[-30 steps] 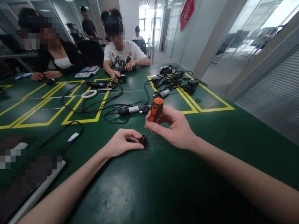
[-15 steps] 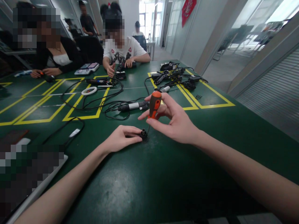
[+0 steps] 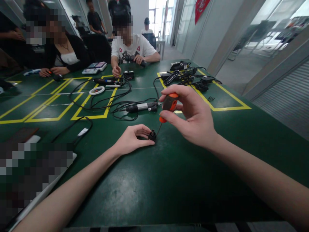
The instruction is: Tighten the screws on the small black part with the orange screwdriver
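Observation:
My left hand (image 3: 135, 138) rests on the green table with its thumb and fingers closed on a small round black part (image 3: 152, 135), which has a metal stub sticking up from its top. Between the thumb and fingers of my right hand (image 3: 190, 114) is a screwdriver (image 3: 170, 102) with an orange and dark grey handle. Its thin shaft slants down and left to the right side of the black part. Whether the tip touches the part I cannot tell.
Beyond my hands lies a black and silver electric screwdriver (image 3: 142, 107) with a coiled cable. A white ring (image 3: 97, 90), tangled cables (image 3: 201, 85) and a few springs (image 3: 211, 99) lie farther off. Two people sit across the table (image 3: 145, 187). A flat device (image 3: 58, 177) is at left, partly blurred out.
The screwdriver has gone from near upright to tilted, its handle leaning right, and more of its shaft shows. My view has shifted slightly. Both hands keep their hold.

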`<state>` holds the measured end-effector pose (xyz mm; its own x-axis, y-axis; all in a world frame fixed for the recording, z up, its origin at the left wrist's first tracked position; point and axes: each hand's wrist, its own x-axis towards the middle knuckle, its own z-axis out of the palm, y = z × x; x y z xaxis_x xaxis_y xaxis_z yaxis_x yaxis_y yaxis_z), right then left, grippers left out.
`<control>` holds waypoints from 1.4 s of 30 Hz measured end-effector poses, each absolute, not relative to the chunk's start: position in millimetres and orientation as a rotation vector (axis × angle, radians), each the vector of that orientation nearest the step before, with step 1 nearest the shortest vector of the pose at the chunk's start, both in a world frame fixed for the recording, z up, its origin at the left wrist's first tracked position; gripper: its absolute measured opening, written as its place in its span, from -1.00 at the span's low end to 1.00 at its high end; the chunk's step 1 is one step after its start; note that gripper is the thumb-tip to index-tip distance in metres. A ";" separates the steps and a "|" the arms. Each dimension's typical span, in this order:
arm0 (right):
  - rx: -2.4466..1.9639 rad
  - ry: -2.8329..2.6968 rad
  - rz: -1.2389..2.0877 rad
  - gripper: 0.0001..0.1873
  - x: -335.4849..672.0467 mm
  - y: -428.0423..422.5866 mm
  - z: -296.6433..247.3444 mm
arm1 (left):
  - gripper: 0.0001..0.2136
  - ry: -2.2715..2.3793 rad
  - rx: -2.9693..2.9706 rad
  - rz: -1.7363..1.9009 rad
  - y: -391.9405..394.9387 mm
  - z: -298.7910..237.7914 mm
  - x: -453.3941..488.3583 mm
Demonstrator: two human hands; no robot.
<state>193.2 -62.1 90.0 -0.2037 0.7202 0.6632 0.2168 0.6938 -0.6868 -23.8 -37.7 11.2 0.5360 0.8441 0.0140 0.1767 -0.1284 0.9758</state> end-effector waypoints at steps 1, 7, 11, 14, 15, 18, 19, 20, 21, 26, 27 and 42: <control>-0.757 -1.749 0.516 -0.65 193.4 -62.0 90.7 | -0.63 0.881 1.650 0.729 -38.5 10.6 -22.5; -0.675 -1.749 0.571 -0.56 192.5 -66.3 94.3 | -0.73 0.867 1.849 0.701 -41.8 12.3 -17.0; -0.614 -1.720 0.556 -0.70 193.9 -66.4 96.8 | -0.72 0.865 1.866 0.706 -39.9 12.0 -15.7; -0.660 -1.706 0.491 -0.76 195.9 -64.8 98.5 | -0.71 0.858 1.766 0.699 -35.2 10.9 -17.0; -0.682 -1.709 0.493 -0.76 196.4 -64.5 98.9 | -0.70 0.853 1.716 0.674 -33.4 11.0 -17.8; -0.706 -1.712 0.552 -0.72 197.2 -65.6 99.7 | -0.64 0.841 1.547 0.568 -28.8 12.8 -20.3; -0.698 -1.716 0.581 -0.70 197.3 -66.3 99.8 | -0.62 0.838 1.503 0.550 -27.7 13.7 -21.0; -0.688 -1.721 0.610 -0.68 197.3 -67.0 99.9 | -0.60 0.836 1.471 0.548 -26.8 14.5 -21.6; -0.679 -1.726 0.636 -0.67 197.4 -67.6 99.9 | -0.59 0.833 1.447 0.553 -26.1 15.2 -22.2; -0.698 -1.740 0.617 -0.74 197.6 -67.0 99.9 | -0.62 0.840 1.457 0.563 -24.3 15.1 -25.2; -0.703 -1.737 0.582 -0.76 197.5 -66.6 100.2 | -0.63 0.841 1.482 0.558 -24.1 14.7 -25.9; -0.683 -1.712 0.520 -0.82 196.3 -66.1 100.8 | -0.70 0.843 1.652 0.607 -28.1 13.8 -22.6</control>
<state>196.3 -66.1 100.8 -0.1672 0.6819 0.7121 0.1706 0.7314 -0.6603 -22.6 -28.1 13.8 0.6114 0.7903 -0.0404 0.2131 -0.1153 0.9702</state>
